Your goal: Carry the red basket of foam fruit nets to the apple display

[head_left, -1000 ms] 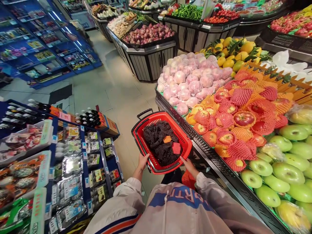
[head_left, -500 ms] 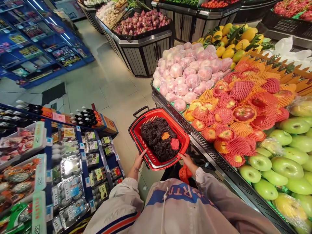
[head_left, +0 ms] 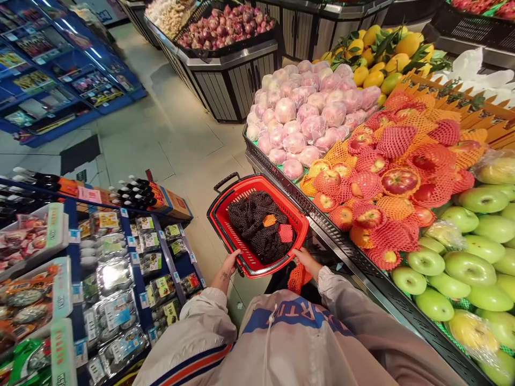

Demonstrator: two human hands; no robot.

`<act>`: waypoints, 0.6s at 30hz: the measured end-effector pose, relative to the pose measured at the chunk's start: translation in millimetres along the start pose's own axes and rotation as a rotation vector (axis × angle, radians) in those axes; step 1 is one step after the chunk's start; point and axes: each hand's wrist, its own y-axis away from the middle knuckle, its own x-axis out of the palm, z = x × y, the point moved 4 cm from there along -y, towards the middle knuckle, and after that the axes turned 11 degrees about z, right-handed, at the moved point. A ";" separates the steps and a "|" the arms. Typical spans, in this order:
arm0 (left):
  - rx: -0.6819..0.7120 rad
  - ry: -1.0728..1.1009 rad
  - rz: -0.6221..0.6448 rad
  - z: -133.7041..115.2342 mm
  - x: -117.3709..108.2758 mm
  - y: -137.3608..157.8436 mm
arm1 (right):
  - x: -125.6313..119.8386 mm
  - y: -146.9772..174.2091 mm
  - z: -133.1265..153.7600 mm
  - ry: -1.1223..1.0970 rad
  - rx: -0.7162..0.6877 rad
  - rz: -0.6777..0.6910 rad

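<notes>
Your left hand and right hand each clamp their grip on the near rim of the red basket, held beside the fruit worktop. Dark foam nets hide its floor; an orange net shows partly beneath your right hand.

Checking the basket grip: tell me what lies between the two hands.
In the head view, the red plastic basket of dark foam nets spans between left hand and right hand.
</notes>
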 end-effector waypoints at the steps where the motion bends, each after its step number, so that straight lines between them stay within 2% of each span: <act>1: 0.003 0.008 -0.019 2.4 -2.7 4.5 | 2.6 4.2 -1.3 -0.008 0.000 0.017; 5: 0.001 0.042 -0.093 15.4 -27.0 38.3 | 22.2 27.8 -10.6 -0.039 -0.025 0.086; 11: 0.002 0.067 -0.243 27.2 -74.3 112.4 | 67.0 50.5 -12.9 -0.096 -0.097 0.206; 15: 0.014 0.063 -0.301 19.3 -81.6 144.1 | 84.1 55.9 -10.5 -0.168 -0.136 0.339; 18: -0.034 0.049 -0.334 14.8 -76.5 154.1 | 71.8 63.8 -10.2 -0.199 -0.116 0.446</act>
